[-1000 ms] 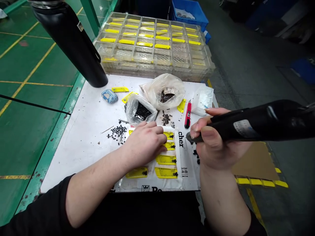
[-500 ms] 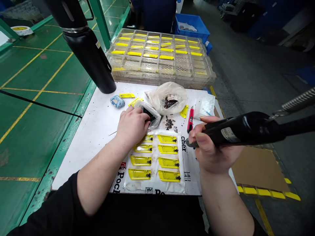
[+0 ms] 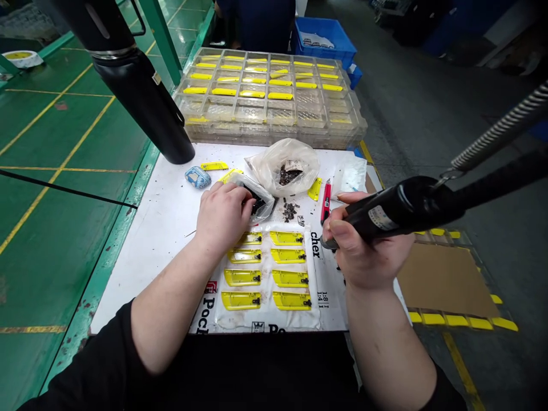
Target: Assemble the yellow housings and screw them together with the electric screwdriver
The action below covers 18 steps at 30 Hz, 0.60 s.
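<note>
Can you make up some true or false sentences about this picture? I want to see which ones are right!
1. The left hand touches a small plastic bag of black bits. True.
2. The right hand holds a red knife. False: it holds a black rotary tool, and a red utility knife lies nearby.
3. Eight yellow parts lie in two columns on a white sheet. True.
4. The blue crate stands on the white table. False: it stands beyond the clear tray.
</note>
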Tool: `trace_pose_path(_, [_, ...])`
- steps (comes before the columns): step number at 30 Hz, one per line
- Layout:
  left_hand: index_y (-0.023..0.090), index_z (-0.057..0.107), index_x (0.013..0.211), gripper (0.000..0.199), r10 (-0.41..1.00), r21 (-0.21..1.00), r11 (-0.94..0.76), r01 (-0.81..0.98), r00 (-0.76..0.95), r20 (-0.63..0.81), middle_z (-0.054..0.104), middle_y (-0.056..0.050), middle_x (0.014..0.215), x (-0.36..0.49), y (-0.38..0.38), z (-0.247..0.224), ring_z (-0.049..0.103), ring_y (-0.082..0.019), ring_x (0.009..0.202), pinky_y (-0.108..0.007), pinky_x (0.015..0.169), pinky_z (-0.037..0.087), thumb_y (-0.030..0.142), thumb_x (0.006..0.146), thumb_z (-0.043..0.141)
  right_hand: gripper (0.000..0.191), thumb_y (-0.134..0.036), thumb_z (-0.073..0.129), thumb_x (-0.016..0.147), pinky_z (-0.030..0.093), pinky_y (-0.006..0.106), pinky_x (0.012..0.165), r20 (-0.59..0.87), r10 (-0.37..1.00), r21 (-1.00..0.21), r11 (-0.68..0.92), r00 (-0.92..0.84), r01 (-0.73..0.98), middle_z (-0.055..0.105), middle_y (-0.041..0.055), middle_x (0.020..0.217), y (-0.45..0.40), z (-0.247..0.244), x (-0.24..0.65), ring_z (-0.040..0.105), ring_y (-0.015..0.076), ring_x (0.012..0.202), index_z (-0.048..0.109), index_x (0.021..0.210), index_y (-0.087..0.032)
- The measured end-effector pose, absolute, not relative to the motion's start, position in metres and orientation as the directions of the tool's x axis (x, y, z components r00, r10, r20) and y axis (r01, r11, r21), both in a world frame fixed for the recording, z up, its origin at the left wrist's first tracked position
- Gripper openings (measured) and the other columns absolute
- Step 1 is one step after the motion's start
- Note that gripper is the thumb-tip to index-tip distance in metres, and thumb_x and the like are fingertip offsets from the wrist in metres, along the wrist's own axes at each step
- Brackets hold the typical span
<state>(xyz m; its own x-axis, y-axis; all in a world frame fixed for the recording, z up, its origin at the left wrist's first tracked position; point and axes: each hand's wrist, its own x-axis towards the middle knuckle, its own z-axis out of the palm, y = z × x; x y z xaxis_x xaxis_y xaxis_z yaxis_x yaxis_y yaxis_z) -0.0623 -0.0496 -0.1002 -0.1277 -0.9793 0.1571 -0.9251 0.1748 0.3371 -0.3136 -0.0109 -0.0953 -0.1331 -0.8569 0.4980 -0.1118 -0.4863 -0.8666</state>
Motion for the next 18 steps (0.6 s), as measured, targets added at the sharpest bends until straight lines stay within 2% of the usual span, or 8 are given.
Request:
trace_pose_path(3, [0.020, 0.078, 0.107, 0.025, -0.954, 0.357, 0.243, -0.902, -0.155, 0.258, 0.076, -0.009, 0.108, -0.064, -0.043, -0.097, 0.062, -0.028, 0.107, -0.046, 0.097, 0.050, 0.035, 0.105, 0.058, 0.038, -0.042, 0.093, 0.086, 0.059, 0.038, 0.066, 0.510, -0.851, -0.859, -0.511, -0.125, -0.026, 0.067, -0.0026, 0.072, -0.010, -0.092, -0.314, 0.060, 0.0152, 0.055, 0.078, 0.115, -0.024])
trace_pose_path(6, [0.018, 0.075, 0.108, 0.025, -0.899, 0.389, 0.399, -0.831, -0.271, 0.344, 0.074, -0.008, 0.109, -0.074, -0.029, -0.095, 0.062, -0.024, 0.104, -0.042, 0.096, 0.050, 0.033, 0.108, 0.055, 0.037, -0.037, 0.092, 0.088, 0.050, 0.034, 0.057, 0.477, -0.872, -0.871, -0.485, -0.108, 0.075, 0.070, -0.0008, 0.077, -0.009, -0.089, -0.315, 0.060, 0.0151, 0.056, 0.079, 0.120, -0.025])
trace_pose_path(11, [0.019, 0.072, 0.102, 0.024, -0.798, 0.449, 0.601, -0.661, -0.533, 0.283, 0.072, -0.005, 0.104, -0.099, -0.003, -0.094, 0.058, -0.020, 0.097, -0.037, 0.089, 0.048, 0.031, 0.110, 0.052, 0.037, -0.037, 0.093, 0.086, 0.043, 0.034, 0.049, 0.444, -0.893, -0.871, -0.449, -0.073, 0.201, 0.068, 0.0008, 0.074, -0.008, -0.085, -0.315, 0.057, 0.0169, 0.053, 0.082, 0.120, -0.026])
trace_pose_path(18, [0.021, 0.070, 0.100, 0.025, -0.744, 0.504, 0.643, -0.576, -0.626, 0.234, 0.072, -0.005, 0.101, -0.107, 0.006, -0.102, 0.057, -0.020, 0.096, -0.039, 0.085, 0.042, 0.041, 0.109, 0.058, 0.039, -0.046, 0.092, 0.087, 0.041, 0.030, 0.039, 0.493, -0.867, -0.786, -0.482, -0.076, 0.387, 0.062, -0.0015, 0.068, -0.006, -0.075, -0.315, 0.050, 0.0132, 0.044, 0.081, 0.117, -0.023])
